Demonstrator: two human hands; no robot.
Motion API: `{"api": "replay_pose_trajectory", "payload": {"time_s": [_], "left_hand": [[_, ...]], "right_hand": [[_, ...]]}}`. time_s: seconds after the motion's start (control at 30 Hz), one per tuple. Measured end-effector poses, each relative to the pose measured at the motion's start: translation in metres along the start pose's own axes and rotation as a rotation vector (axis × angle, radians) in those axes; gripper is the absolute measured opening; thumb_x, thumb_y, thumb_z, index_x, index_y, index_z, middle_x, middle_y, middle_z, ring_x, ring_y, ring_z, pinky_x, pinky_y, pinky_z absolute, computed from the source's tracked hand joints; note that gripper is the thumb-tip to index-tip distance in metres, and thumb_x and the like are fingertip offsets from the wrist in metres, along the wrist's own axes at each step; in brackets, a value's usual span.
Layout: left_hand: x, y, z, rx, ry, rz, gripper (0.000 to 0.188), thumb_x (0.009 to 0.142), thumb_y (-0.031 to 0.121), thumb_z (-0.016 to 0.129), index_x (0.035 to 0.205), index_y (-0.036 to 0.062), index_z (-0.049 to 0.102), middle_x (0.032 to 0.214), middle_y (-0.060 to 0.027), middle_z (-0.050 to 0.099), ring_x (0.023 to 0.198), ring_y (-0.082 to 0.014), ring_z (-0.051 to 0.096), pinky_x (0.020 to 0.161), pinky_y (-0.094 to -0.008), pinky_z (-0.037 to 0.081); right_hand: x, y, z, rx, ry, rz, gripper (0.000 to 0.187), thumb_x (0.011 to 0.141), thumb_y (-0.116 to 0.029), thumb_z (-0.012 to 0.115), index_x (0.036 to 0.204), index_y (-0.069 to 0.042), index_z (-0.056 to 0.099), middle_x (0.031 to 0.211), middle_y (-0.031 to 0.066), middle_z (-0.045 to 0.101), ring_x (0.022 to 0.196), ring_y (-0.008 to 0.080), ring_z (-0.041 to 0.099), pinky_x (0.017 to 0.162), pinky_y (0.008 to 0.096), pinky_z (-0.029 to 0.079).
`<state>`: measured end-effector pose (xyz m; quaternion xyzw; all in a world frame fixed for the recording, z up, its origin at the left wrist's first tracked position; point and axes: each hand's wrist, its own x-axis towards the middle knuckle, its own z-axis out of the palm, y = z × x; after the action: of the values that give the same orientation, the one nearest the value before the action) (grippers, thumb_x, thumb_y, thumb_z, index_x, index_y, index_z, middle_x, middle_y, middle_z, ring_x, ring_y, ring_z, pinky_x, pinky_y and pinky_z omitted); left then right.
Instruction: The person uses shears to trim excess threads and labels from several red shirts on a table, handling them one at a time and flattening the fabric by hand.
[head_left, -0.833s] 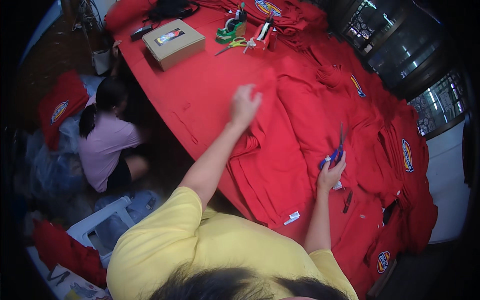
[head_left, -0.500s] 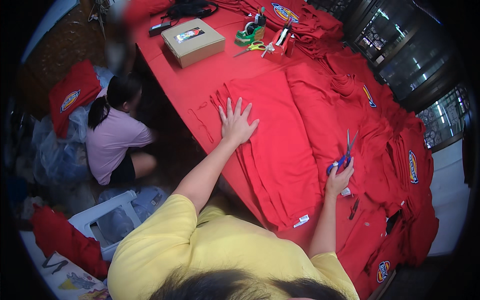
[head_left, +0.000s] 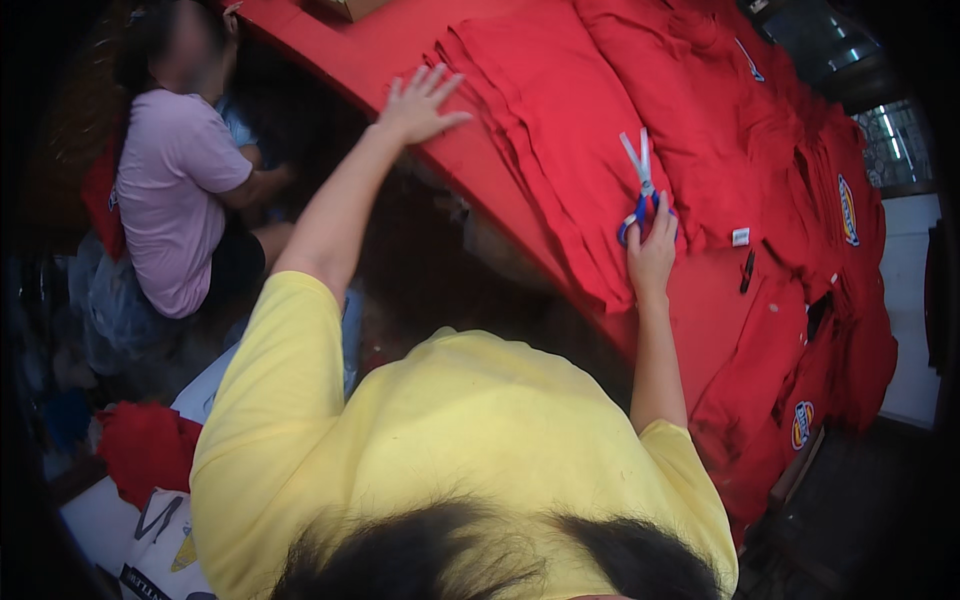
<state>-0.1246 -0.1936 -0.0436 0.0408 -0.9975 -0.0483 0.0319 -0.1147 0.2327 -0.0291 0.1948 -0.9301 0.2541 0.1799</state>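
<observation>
My left hand is open with fingers spread, at the table's left edge beside a folded red garment. Whether its palm touches the tabletop, I cannot tell. Blue-handled scissors are in my right hand, blades parted and pointing away from me. That hand is over the right side of the same garment, near its lower end. Another red garment lies alongside, with a white label at its near end.
Piles of red garments cover the right of the red table. A small dark tool lies near them. On the left sits a person in a pink shirt, beside clear plastic bags. A cardboard box is partly cut off at the top.
My left hand has left the garment and moved to the table edge. My right hand has brought the scissors over the garment. The person in pink is more upright; the view has shifted.
</observation>
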Motion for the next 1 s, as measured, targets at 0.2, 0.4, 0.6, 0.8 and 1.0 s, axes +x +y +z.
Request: {"api": "replay_pose_trajectory", "payload": {"time_s": [0.2,0.4,0.6,0.8,1.0], "left_hand": [[-0.080,-0.080,0.009,-0.038,0.010,-0.185,0.075,0.089,0.066,0.033,0.149,0.0250,0.017,0.157,-0.0056,0.005,0.143,-0.0305,0.008,0.111,-0.0587,0.010],[-0.119,-0.011,0.010,-0.240,-0.024,-0.160,0.080,0.090,0.064,0.032,0.150,0.0173,0.009,0.156,-0.0102,0.002,0.143,-0.0326,0.006,0.113,-0.0543,0.008],[-0.114,0.034,0.012,-0.301,0.247,-0.074,0.070,0.091,0.054,0.044,0.140,0.0040,0.037,0.151,-0.0206,0.019,0.140,-0.0378,0.014,0.113,-0.0504,0.013],[-0.038,0.067,0.003,-0.659,0.339,-0.108,0.068,0.092,0.048,0.048,0.139,0.0014,0.035,0.144,-0.0325,0.022,0.134,-0.0436,0.026,0.109,-0.0473,0.025],[0.056,0.085,-0.007,-0.546,0.345,-0.356,0.072,0.088,0.061,0.044,0.146,0.0208,0.028,0.150,-0.0271,0.014,0.136,-0.0494,0.017,0.111,-0.0505,0.019]], "right_hand": [[-0.006,-0.018,0.009,-0.011,0.109,0.038,0.062,0.082,-0.017,0.059,0.138,-0.004,0.036,0.114,0.0209,0.050,0.107,0.0385,0.050,0.088,0.0440,0.043],[-0.008,-0.010,0.010,-0.056,0.126,0.078,0.060,0.082,-0.019,0.056,0.138,-0.007,0.037,0.113,0.0186,0.051,0.104,0.0369,0.052,0.084,0.0444,0.044],[-0.011,-0.004,0.011,-0.062,0.213,0.023,0.060,0.082,-0.017,0.056,0.138,-0.007,0.037,0.108,0.0191,0.050,0.098,0.0371,0.053,0.081,0.0447,0.044],[-0.004,-0.006,0.014,0.018,0.171,0.105,0.058,0.080,-0.017,0.060,0.133,-0.002,0.042,0.104,0.0208,0.051,0.096,0.0378,0.054,0.081,0.0447,0.045],[0.076,-0.016,0.002,0.094,0.188,-0.043,0.060,0.076,-0.014,0.063,0.131,-0.001,0.043,0.102,0.0194,0.052,0.093,0.0363,0.055,0.079,0.0443,0.045]]}}
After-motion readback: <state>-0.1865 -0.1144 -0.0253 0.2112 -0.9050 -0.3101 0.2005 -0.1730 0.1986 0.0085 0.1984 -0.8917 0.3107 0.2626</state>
